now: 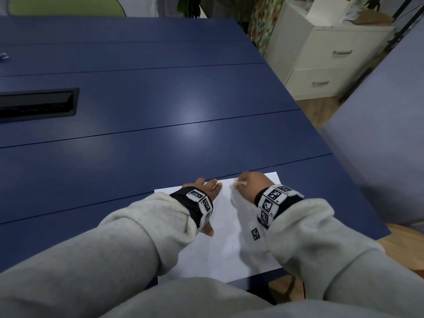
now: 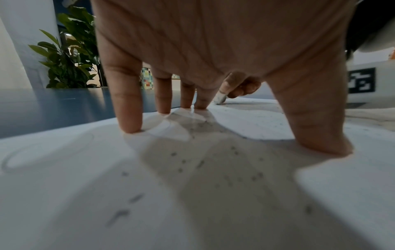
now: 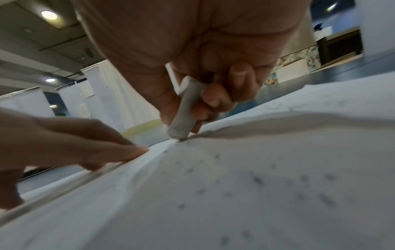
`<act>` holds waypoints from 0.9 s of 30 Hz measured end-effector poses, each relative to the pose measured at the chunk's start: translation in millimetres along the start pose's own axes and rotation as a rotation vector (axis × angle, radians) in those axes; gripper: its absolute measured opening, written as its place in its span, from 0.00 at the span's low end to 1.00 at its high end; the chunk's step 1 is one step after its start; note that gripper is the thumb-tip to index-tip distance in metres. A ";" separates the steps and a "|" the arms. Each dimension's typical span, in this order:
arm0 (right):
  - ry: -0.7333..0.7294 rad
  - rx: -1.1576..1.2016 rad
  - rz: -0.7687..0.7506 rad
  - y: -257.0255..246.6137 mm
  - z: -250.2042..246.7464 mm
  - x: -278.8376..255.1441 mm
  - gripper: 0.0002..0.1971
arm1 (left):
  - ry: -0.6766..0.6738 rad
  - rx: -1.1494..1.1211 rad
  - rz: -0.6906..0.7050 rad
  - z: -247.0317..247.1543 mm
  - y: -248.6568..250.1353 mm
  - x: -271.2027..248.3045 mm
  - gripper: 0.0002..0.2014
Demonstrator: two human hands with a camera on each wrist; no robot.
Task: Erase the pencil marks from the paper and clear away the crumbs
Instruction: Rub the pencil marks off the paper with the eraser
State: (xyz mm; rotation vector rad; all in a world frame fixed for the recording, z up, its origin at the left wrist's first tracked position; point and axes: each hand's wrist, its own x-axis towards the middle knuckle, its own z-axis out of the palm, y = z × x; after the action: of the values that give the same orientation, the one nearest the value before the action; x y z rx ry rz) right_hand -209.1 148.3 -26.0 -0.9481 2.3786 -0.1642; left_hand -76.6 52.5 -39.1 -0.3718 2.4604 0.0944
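While the left hand (image 1: pixel 207 191) lies flat with straight, spread fingers (image 2: pixel 130 104) pressing on the sheet of paper (image 1: pixel 220 239), the right hand (image 1: pixel 251 184) pinches a white eraser (image 3: pixel 186 111) between thumb and curled fingers, its grey, worn tip touching the paper near the far edge. The paper lies at the near right corner of the blue desk (image 1: pixel 160 106), partly under both grey sleeves. Dark eraser crumbs (image 2: pixel 200 163) are scattered over the sheet, thickest between the two hands and toward the near edge. A faint pencil oval (image 2: pixel 45 152) shows on the paper just left of the left hand in the left wrist view. Farther off, a black cable slot (image 1: pixel 39 104) is set into the desk at the left, and a white drawer cabinet (image 1: pixel 325 65) stands beyond the desk's right edge.
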 end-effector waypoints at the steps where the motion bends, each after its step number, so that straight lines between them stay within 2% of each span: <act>1: 0.012 0.003 0.013 0.1 -1.4 -0.2 0.13 | -0.001 0.000 0.000 0.4 -0.2 -0.2 0.63; 6: -0.066 -0.056 -0.072 -9.5 13.5 -5.7 0.08 | 0.001 -0.003 -0.005 4.7 -0.9 2.7 0.64; 11: 0.012 -0.015 0.021 1.1 -1.5 2.2 0.12 | -0.010 0.004 0.000 2.6 -1.2 1.2 0.63; 16: -0.061 -0.065 -0.062 -7.5 10.2 -2.8 0.09 | -0.002 0.003 -0.005 3.9 -0.9 2.6 0.64; 19: 0.000 -0.015 0.023 1.7 -4.8 2.4 0.13 | 0.013 0.001 0.004 3.3 -0.6 1.1 0.63; 21: 0.014 -0.031 0.024 4.3 -6.1 2.3 0.13 | 0.015 -0.004 0.008 4.3 -1.8 1.9 0.63; 25: -0.108 -0.085 -0.079 0.0 12.9 -6.1 0.09 | 0.036 0.012 0.013 9.7 -3.8 5.6 0.65; 27: -0.095 -0.057 -0.063 5.2 10.3 -4.7 0.07 | 0.031 0.009 0.014 9.4 -4.1 5.4 0.64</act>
State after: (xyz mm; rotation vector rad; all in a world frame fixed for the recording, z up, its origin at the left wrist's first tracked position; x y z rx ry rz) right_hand -203.8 156.2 -34.0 -1.0359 2.2789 -0.0739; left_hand -74.0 48.8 -49.8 -0.3543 2.4937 0.0847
